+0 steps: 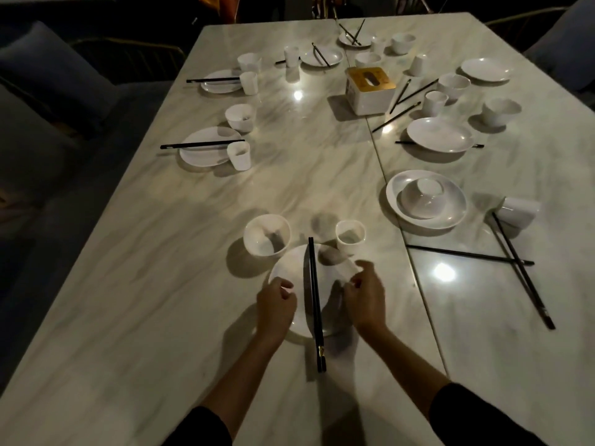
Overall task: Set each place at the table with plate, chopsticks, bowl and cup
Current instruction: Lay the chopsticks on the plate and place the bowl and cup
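Observation:
A white plate (294, 268) lies near the table's front edge with a pair of black chopsticks (315, 300) laid lengthwise across its middle. A white bowl (266, 235) stands just beyond its left rim and a white cup (350, 235) beyond its right rim. My left hand (276, 305) grips the plate's left edge, fingers curled. My right hand (365, 296) rests at the plate's right edge with fingers loosely bent; whether it pinches the rim is unclear.
To the right, a bowl sits upside down on a plate (450, 217), beside a tipped cup (520, 210) and crossed loose chopsticks (524, 275). Set places line the left side (206, 156). A tissue box (370, 88) stands mid-table. Scattered dishes fill the far right. Chairs (48, 78) flank the table.

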Action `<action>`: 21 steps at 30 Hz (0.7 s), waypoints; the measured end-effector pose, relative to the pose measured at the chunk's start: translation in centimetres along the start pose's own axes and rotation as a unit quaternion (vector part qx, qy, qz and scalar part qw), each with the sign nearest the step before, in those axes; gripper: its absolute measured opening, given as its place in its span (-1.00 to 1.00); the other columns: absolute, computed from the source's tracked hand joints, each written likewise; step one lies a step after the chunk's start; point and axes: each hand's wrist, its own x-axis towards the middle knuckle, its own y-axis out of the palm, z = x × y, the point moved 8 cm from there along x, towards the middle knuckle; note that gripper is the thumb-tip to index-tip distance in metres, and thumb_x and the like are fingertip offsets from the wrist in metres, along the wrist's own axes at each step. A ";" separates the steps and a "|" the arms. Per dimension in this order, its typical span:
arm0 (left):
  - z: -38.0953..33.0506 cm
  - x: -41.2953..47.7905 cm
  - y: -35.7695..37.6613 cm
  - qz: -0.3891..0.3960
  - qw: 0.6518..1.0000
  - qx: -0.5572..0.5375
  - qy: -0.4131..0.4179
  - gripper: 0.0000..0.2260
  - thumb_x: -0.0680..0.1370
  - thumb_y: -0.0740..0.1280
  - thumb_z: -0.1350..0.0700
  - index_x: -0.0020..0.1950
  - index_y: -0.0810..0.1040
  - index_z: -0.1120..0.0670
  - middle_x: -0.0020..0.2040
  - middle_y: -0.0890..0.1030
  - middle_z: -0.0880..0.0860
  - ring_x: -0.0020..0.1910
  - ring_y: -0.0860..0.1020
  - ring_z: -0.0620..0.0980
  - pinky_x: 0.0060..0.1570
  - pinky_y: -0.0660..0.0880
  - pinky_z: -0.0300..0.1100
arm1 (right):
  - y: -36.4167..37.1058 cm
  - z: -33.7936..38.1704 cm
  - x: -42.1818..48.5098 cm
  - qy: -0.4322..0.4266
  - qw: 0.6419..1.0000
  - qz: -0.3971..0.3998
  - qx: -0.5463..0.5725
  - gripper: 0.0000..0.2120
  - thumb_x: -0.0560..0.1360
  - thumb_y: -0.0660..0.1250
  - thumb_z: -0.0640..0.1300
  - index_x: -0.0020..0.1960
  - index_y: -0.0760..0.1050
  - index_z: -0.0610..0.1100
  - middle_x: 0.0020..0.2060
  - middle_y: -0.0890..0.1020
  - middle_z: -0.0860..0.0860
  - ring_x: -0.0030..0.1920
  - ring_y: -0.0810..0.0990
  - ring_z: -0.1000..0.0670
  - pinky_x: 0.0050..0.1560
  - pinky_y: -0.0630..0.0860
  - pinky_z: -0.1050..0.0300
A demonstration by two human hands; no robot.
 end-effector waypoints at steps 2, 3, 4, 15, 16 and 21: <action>-0.1 -1.3 1.6 0.030 0.999 -0.017 -0.001 -0.93 0.51 0.32 0.24 -0.05 0.55 0.10 -0.26 0.53 -0.04 -0.23 0.49 -0.09 -0.39 0.33 -0.49 | 1.7 0.0 -2.1 -0.006 0.999 0.048 0.000 -0.69 0.53 0.32 -0.13 0.25 0.38 -0.05 -0.20 0.60 0.07 -0.19 0.62 0.14 -0.07 0.64 0.10; 0.0 -1.7 2.2 0.038 0.999 -0.031 -0.005 -0.95 0.53 0.32 0.22 -0.05 0.53 0.09 -0.28 0.52 -0.07 -0.24 0.50 -0.10 -0.41 0.33 -0.48 | 2.3 0.0 -2.7 -0.010 0.998 0.063 -0.006 -0.74 0.54 0.32 -0.12 0.21 0.42 -0.05 -0.25 0.60 0.08 -0.23 0.62 0.15 -0.05 0.64 0.09; 0.0 -1.9 2.7 0.043 0.998 -0.043 -0.009 -0.97 0.54 0.31 0.19 -0.04 0.52 0.09 -0.26 0.55 -0.07 -0.25 0.52 -0.11 -0.41 0.34 -0.47 | 2.7 0.0 -3.0 -0.017 0.997 0.075 -0.018 -0.80 0.54 0.32 -0.11 0.16 0.44 -0.03 -0.28 0.60 0.09 -0.24 0.62 0.15 0.00 0.62 0.04; 0.1 -2.3 3.5 0.062 0.998 -0.022 -0.001 -0.84 0.54 0.32 0.16 0.09 0.59 0.15 -0.05 0.68 0.12 -0.16 0.62 -0.02 -0.21 0.50 -0.35 | 4.2 0.3 -3.7 -0.044 0.984 0.149 -0.087 -0.78 0.54 0.32 -0.06 0.18 0.48 -0.03 -0.23 0.69 0.05 -0.05 0.65 0.06 0.40 0.18 0.01; 0.1 -2.3 3.5 0.061 0.998 -0.019 0.002 -0.84 0.53 0.33 0.16 0.08 0.59 0.14 -0.06 0.69 0.12 -0.14 0.64 -0.01 -0.18 0.52 -0.32 | 4.2 0.4 -3.8 -0.044 0.984 0.149 -0.086 -0.78 0.55 0.31 -0.05 0.18 0.48 -0.03 -0.21 0.70 0.04 -0.03 0.65 0.06 0.39 0.14 0.02; 0.1 -2.2 3.6 0.064 0.998 -0.015 0.005 -0.82 0.52 0.33 0.16 0.10 0.60 0.14 -0.05 0.69 0.12 -0.09 0.65 0.01 -0.09 0.55 -0.25 | 4.0 0.8 -3.9 -0.040 0.983 0.154 -0.096 -0.80 0.56 0.29 -0.07 0.18 0.46 -0.02 -0.23 0.66 0.08 -0.01 0.63 0.07 0.38 0.13 0.05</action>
